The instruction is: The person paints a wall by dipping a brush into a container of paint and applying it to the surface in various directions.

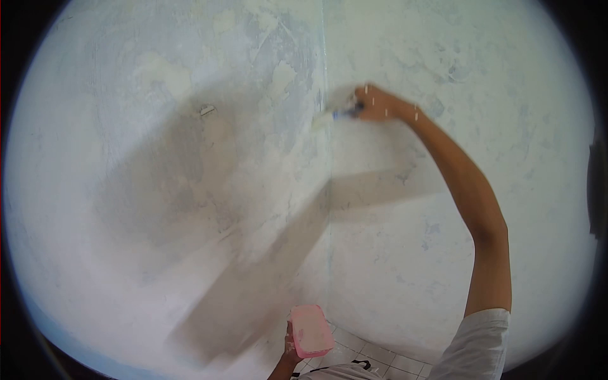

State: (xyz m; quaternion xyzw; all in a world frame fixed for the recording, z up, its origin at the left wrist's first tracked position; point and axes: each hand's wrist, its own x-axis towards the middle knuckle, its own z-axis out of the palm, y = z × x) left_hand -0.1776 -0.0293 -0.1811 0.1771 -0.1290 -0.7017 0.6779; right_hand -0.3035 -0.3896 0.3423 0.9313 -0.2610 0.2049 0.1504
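Note:
My right hand (379, 105) is raised to the wall corner (327, 158) and grips a paintbrush (334, 116) whose white bristles touch the corner seam. My right arm stretches up from the lower right, in a white sleeve. My left hand (291, 347) is low near the bottom edge and holds a pink container (310, 330) with white paint inside, tilted toward me.
Two patchy white and pale blue walls meet at the corner, with peeling spots and my shadow (190, 190) across them. A small bracket or chip (207, 110) sits on the left wall. White floor tiles (373, 358) show at the bottom.

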